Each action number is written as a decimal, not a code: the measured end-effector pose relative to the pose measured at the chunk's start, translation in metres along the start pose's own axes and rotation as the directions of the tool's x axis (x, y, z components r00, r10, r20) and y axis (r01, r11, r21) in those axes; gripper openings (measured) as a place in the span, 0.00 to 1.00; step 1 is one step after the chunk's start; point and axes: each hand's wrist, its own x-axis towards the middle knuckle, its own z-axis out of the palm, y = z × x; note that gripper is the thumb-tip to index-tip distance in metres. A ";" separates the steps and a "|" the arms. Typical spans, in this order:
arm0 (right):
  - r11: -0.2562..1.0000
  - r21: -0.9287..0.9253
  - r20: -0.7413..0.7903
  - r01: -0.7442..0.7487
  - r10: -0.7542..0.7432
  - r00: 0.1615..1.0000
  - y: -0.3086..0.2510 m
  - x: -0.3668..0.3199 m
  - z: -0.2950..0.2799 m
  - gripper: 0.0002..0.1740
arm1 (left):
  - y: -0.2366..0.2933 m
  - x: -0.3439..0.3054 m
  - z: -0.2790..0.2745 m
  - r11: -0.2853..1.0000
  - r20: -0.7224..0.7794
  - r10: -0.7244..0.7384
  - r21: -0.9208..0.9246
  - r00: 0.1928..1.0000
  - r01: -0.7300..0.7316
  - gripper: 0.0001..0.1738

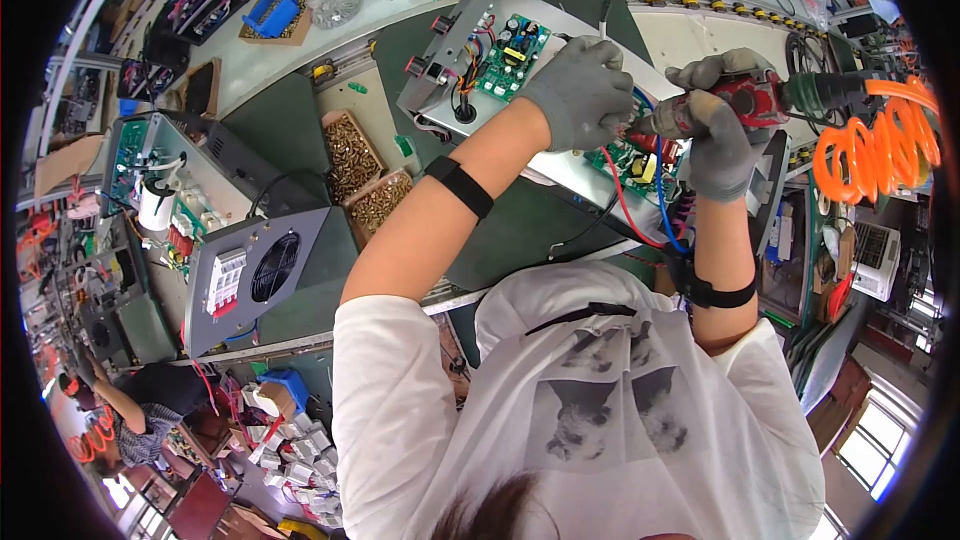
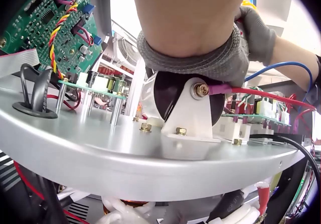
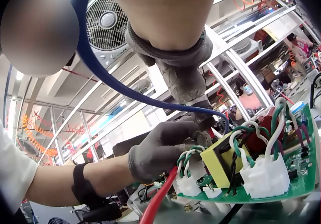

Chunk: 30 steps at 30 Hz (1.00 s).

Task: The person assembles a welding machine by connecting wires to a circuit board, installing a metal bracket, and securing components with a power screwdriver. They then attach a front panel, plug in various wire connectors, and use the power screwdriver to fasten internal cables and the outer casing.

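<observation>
Upper right of the head view, a red driver point(image 1: 755, 98) lies across the frame, nose pointing left, and the right hand point(image 1: 722, 135) has it firmly, fingers wrapped round the body. Right at that nose comes the left hand point(image 1: 585, 90), fingers curled; whether they pinch anything is hidden, so I cannot tell. Under the pair, a green board point(image 3: 301, 166) at lower right of the right wrist view, showing off a yellow transformer point(image 3: 213, 166) and a white plug point(image 3: 266, 176)! Across that view sweeps a blue wire point(image 3: 120, 89), upper left to centre.

Over to the left wrist view: a metal plate point(image 2: 125, 169) spans the frame, and at its middle a red wire point(image 2: 271, 96) meets a bolt point(image 2: 200, 89) on a white bracket point(image 2: 189, 123), black cylinder point(image 2: 168, 91) just behind. Left of that, a second board point(image 2: 100, 89) stands on metal posts point(image 2: 114, 111).

Back to the head view, far right: an orange hose point(image 1: 875, 145), all coils. Left of centre, brass screws point(image 1: 352, 162) lie boxed, and farther left a fan point(image 1: 277, 267) sits in a grey panel point(image 1: 215, 325). Upper left, a blue bin point(image 1: 272, 15); lower left, another person point(image 1: 145, 425).
</observation>
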 end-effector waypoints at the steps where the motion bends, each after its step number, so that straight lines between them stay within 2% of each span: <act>1: 1.000 -0.004 0.018 0.005 -0.005 1.000 0.001 0.002 -0.001 0.22 | 0.000 0.000 0.000 1.000 -0.001 0.000 -0.001 1.000 0.000 0.07; 7: 0.999 0.040 -0.017 -0.012 0.012 1.000 0.004 -0.002 -0.002 0.22 | -0.001 0.001 0.001 1.000 -0.044 0.008 -0.014 0.999 -0.008 0.07; 11: 0.998 0.050 0.032 -0.036 0.034 0.999 0.004 -0.003 -0.001 0.23 | 0.000 0.002 -0.002 1.000 -0.008 0.021 -0.010 1.000 -0.021 0.06; 14: 0.996 0.033 0.015 -0.088 0.088 0.996 0.002 -0.011 0.007 0.23 | 0.001 0.001 -0.006 1.000 0.016 0.017 0.001 1.000 -0.017 0.07; 17: 0.995 0.059 0.011 -0.077 0.076 0.997 0.002 -0.012 0.008 0.23 | 0.001 -0.002 -0.002 0.998 -0.068 0.035 0.053 0.997 -0.032 0.09; 18: 0.998 -0.059 0.009 -0.039 0.039 0.999 0.003 -0.011 0.008 0.22 | -0.002 -0.005 0.001 0.997 -0.113 0.066 0.049 0.991 -0.061 0.08; 19: 0.994 -0.098 0.004 -0.039 0.040 0.999 0.001 -0.012 0.011 0.22 | 0.000 -0.011 0.004 0.999 -0.276 0.030 -0.026 0.961 -0.038 0.07; 20: 0.990 -0.135 -0.002 -0.033 0.033 0.999 -0.002 -0.014 0.013 0.23 | 0.001 -0.022 0.006 0.995 -0.432 -0.009 -0.094 0.902 -0.035 0.07; 22: 0.984 -0.174 0.035 0.036 -0.030 0.999 -0.004 -0.018 0.014 0.24 | 0.011 -0.056 0.004 0.962 -0.586 -0.262 -0.218 0.766 0.162 0.08; 23: 0.984 -0.152 0.038 0.091 -0.086 0.996 -0.006 -0.022 0.013 0.24 | 0.019 -0.079 0.002 0.920 -0.660 -0.392 -0.303 0.641 0.251 0.09; 24: 0.980 -0.131 0.042 0.147 -0.143 0.989 -0.008 -0.023 0.012 0.24 | 0.019 -0.111 0.018 0.901 -0.741 -0.407 -0.227 0.535 0.370 0.10; 26: 0.966 0.053 0.106 0.253 -0.258 0.960 -0.022 -0.020 0.012 0.25 | 0.028 -0.164 0.020 0.743 -0.780 -0.554 -0.305 0.291 0.596 0.10; 27: 0.971 0.108 0.112 0.215 -0.227 0.968 -0.032 -0.021 0.009 0.24 | 0.028 -0.199 0.039 0.601 -0.760 -0.627 -0.330 0.173 0.728 0.08; 28: 0.969 0.103 0.106 0.223 -0.234 0.966 -0.040 -0.021 0.008 0.24 | 0.026 -0.234 0.061 0.369 -0.662 -0.749 -0.381 0.028 0.848 0.10; 29: 0.967 0.132 0.122 0.219 -0.235 0.964 -0.048 -0.021 0.008 0.24 | 0.028 -0.267 0.079 0.087 -0.479 -0.873 -0.332 -0.089 0.939 0.13; 30: 0.963 0.160 0.138 0.217 -0.239 0.961 -0.054 -0.022 0.007 0.24 | 0.031 -0.290 0.091 -0.186 -0.294 -0.924 -0.210 -0.243 0.960 0.17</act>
